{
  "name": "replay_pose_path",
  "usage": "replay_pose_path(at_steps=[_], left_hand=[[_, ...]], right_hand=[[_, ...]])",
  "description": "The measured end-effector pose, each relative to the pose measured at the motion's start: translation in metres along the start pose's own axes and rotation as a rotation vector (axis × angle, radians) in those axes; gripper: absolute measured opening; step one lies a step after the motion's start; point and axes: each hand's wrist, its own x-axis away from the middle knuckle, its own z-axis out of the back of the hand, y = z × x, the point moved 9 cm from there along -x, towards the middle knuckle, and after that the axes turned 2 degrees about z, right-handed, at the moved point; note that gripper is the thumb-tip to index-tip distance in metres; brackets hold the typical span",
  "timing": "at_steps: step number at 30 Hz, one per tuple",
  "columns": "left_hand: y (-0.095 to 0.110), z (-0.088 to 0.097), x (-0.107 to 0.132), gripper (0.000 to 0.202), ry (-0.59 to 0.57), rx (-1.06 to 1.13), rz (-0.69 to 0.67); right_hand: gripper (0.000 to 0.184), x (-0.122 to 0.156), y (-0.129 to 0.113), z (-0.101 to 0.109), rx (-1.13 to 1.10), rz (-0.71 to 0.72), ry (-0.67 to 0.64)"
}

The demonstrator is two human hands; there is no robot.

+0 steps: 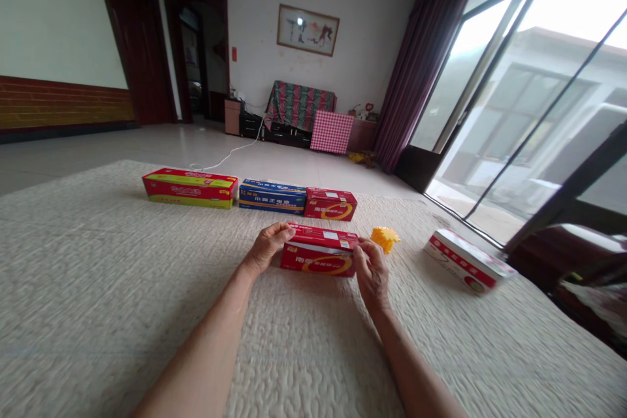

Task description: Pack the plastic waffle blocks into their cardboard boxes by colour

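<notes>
Our left hand (267, 249) and right hand (371, 274) hold a long red carton (319, 251) between them on a quilted cream bedcover (122, 287), with its printed face toward us and a white strip showing along its upper front edge. The left fingers (280, 232) curl closed over the carton's left end, and the right fingers (363, 251) wrap and grip its right end. Just past the right hand sits a small yellow spiky plastic piece (385, 239). Farther ahead, 3 cartons stand in a row on the same cover: a red-and-yellow carton (190, 188), a blue carton (272, 196) and a red carton (330, 204). Off to our right, a white-and-red carton (467, 261) lies at an angle, well apart from our hands. Beyond the cover, a white cable (230, 152) crosses the tiled floor (147, 147) toward a low dark cabinet (287, 135).
</notes>
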Motion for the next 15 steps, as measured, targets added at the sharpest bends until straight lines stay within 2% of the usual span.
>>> replay_pose_path(at_steps=[4,15], left_hand=[[-0.001,0.002,-0.001,0.020,0.040,-0.042,-0.014],[-0.002,-0.004,0.001,0.018,-0.011,-0.052,0.002]], right_hand=[[0.028,0.000,0.012,-0.006,-0.092,-0.132,0.028],[0.027,0.003,0.019,-0.012,-0.212,-0.319,0.041]])
